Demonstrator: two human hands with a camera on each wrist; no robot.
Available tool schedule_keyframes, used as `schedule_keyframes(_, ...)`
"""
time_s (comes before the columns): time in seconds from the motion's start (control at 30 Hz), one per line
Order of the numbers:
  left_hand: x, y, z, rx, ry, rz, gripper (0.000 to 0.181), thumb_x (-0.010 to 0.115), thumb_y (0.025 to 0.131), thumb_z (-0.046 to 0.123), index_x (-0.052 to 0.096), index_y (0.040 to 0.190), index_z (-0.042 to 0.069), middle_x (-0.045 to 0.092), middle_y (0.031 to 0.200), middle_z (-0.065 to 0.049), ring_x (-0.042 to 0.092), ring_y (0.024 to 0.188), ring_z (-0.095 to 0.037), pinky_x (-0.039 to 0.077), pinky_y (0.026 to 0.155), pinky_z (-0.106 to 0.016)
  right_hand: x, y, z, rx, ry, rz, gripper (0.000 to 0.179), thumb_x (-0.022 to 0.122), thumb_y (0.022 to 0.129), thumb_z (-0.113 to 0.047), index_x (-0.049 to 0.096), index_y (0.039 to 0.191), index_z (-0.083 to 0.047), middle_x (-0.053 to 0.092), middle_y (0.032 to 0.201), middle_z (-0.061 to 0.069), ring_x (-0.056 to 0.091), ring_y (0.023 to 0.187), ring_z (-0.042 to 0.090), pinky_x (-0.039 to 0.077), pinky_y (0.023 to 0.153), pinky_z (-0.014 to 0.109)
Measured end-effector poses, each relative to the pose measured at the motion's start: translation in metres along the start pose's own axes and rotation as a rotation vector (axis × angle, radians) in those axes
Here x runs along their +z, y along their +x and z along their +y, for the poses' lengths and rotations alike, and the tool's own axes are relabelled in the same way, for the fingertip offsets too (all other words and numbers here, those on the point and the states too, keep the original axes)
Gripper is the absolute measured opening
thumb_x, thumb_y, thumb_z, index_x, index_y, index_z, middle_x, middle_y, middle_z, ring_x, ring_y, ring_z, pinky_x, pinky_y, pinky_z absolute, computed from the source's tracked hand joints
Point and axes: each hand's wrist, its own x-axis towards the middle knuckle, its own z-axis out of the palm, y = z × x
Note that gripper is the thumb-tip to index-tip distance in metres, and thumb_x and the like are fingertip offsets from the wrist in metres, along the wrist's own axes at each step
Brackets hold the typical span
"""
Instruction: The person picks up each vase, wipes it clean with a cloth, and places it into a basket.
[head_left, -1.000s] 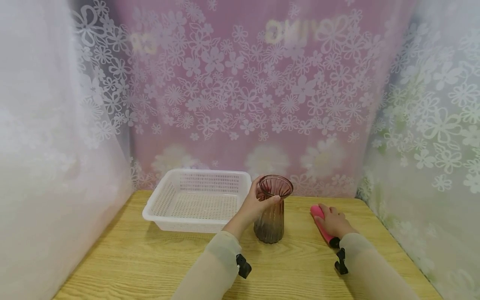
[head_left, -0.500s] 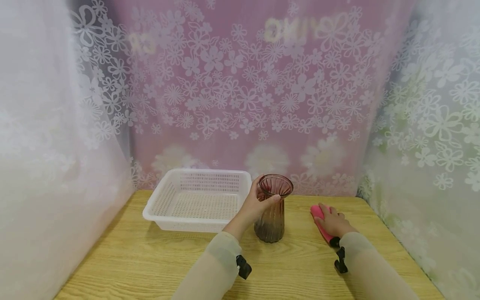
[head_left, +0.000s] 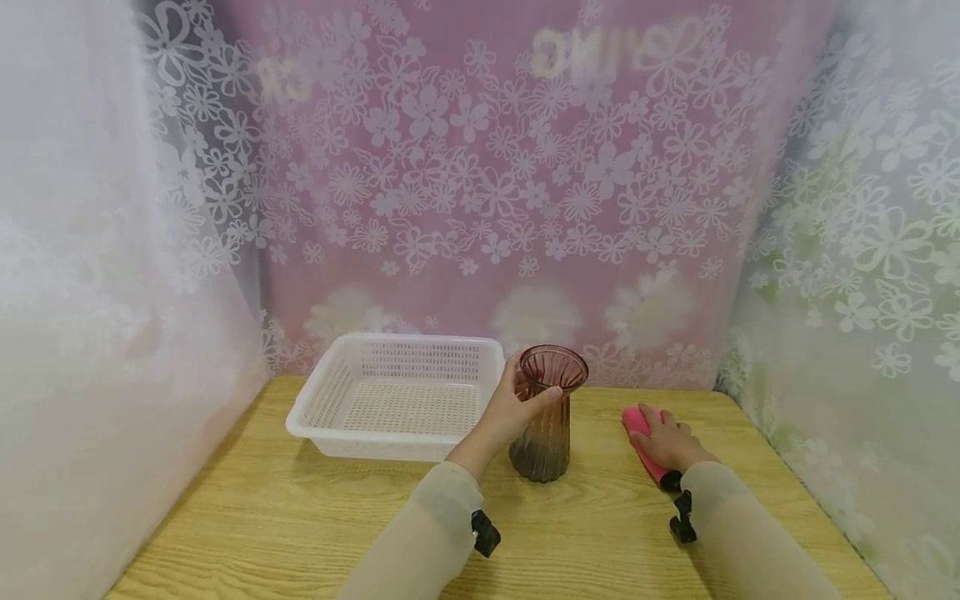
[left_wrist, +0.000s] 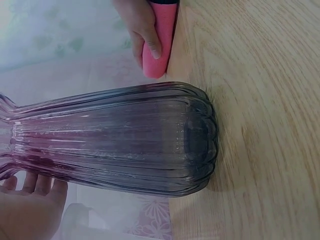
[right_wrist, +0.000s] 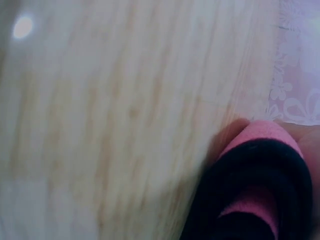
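Upright on the wooden table, a ribbed glass vase (head_left: 543, 446) shades from purplish-pink at its flared mouth to smoky grey at its base. My left hand (head_left: 504, 417) grips its neck, with the thumb on the near side below the rim and the fingers behind. In the left wrist view the vase (left_wrist: 130, 140) fills the middle. To the right, my right hand (head_left: 669, 442) holds a pink roll (head_left: 636, 419), which looks like rolled cloth and lies on the table. The right wrist view shows the roll's black wound end (right_wrist: 250, 165) close up.
A white perforated plastic basket (head_left: 352, 442) stands left of the vase, close to the left hand. The table (head_left: 300, 517) is bounded by a pink flowered curtain (head_left: 450, 208) behind and pale sheets on both sides.
The whole head view has shifted very slightly. Both hands, the vase and the pink roll keep their places.
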Motion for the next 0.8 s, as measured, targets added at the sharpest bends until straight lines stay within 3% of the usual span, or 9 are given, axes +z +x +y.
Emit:
schedule_keyframes(0.13,0.0006,-0.0016,0.0019,-0.006,-0.005,0.005,0.082,0.074,0.089,0.045,0.030,0.156,0.026,0.051,0.145,-0.006,0.043,0.139,-0.029,0.038,0.110,-0.051,0.0002,0.0007,0.0011,-0.001,-0.001,-0.006,0.076,0.042,0.106,-0.048,0.014,0.158,-0.001,0.011,0.150,0.045,0.020,0.128,0.072,0.032,0.092,0.078)
schedule_keyframes(0.4,-0.0001,-0.0010,0.0019,0.002,0.005,0.003,0.082,0.077,0.089,0.038,0.030,0.156,0.023,0.050,0.146,-0.008,0.043,0.139,-0.030,0.037,0.111,-0.051,0.0002,0.0010,0.0006,-0.005,0.011,-0.002,0.074,0.044,0.106,-0.045,0.016,0.157,0.000,0.012,0.150,0.045,0.020,0.128,0.072,0.031,0.094,0.078)
schedule_keyframes(0.8,0.0018,0.0000,0.0019,-0.025,0.183,-0.007,0.098,0.082,0.084,0.041,0.022,0.159,0.023,0.049,0.146,-0.012,0.045,0.136,-0.030,0.038,0.109,-0.052,0.0003,-0.0008,-0.0001,-0.003,0.013,0.004,0.073,0.045,0.105,-0.045,0.018,0.157,-0.002,0.013,0.151,0.044,0.020,0.128,0.072,0.031,0.094,0.078)
